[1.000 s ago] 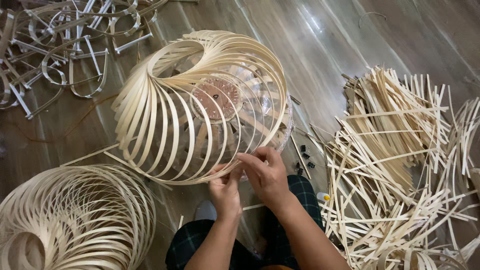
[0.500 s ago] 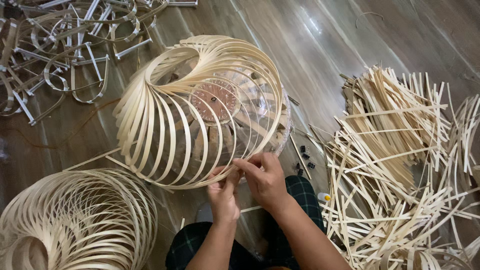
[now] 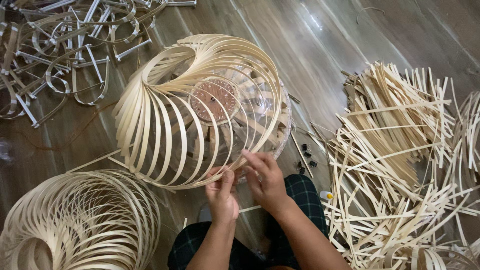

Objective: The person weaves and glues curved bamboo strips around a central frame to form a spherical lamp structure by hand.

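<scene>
Both hands work the near rim of a pale, rounded frame of curved bamboo strips.

The left hand and right hand meet at the lower edge, fingers pressed together, pinching strip ends there; the frame lies tilted on the wooden floor before the knees. A second strip frame sits near-left, loose bamboo strips within reach right, metal rings far left.
</scene>
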